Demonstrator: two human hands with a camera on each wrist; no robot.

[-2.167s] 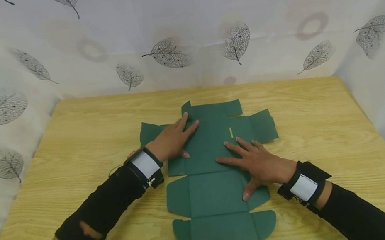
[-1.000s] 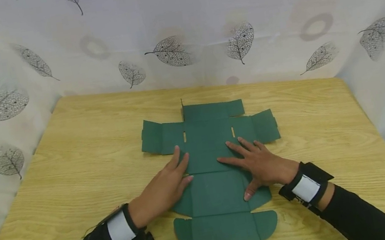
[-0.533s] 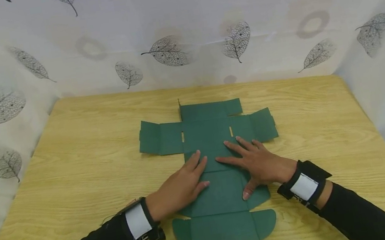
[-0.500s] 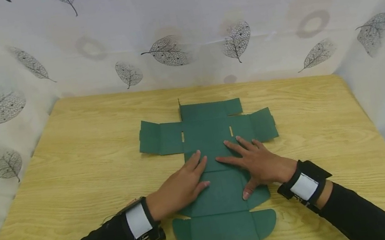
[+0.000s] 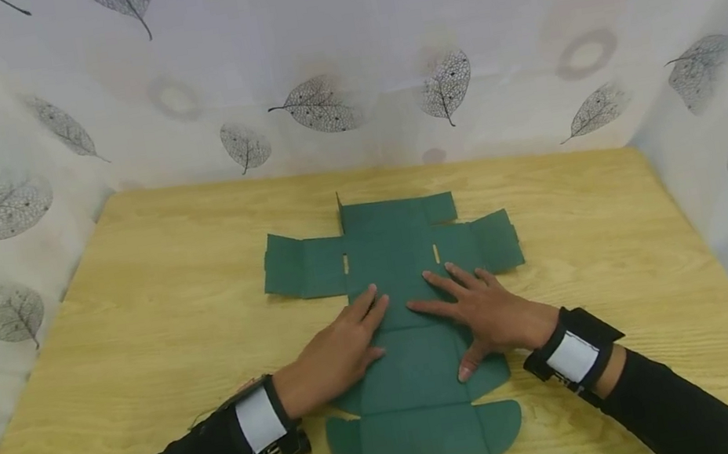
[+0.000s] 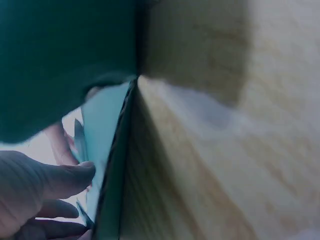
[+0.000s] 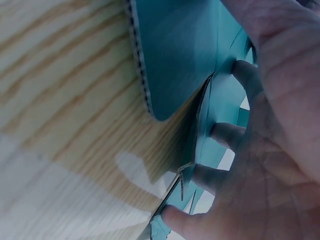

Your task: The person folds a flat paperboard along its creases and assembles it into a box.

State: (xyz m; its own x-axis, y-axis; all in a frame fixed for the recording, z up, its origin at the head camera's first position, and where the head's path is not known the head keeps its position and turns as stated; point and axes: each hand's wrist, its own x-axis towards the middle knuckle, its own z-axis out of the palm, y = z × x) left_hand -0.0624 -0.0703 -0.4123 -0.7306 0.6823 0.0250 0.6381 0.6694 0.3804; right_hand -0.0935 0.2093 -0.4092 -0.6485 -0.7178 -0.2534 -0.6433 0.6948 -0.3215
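Observation:
A green cardboard box blank (image 5: 408, 371) lies unfolded on the table, its rounded flaps toward me and its squared side flaps farther off. My left hand (image 5: 334, 355) rests on the left part of its middle panels with the fingers extended. On the right, my right hand (image 5: 488, 310) lies with spread fingers, its fingertips on the panel and its thumb on a side flap. The right wrist view shows several fingertips (image 7: 222, 135) touching the green board, whose corrugated edge is visible. In the left wrist view the left thumb (image 6: 70, 177) is beside the board's edge.
The wood-grain table (image 5: 167, 290) extends around the blank on all sides. Behind it and at both sides hangs a white curtain (image 5: 362, 37) printed with leaves. Each wrist wears a black strap, such as the right strap (image 5: 577, 356).
My left hand has drawn back from the far panels, then come to rest on the middle of the blank. The right hand and the blank have stayed in place.

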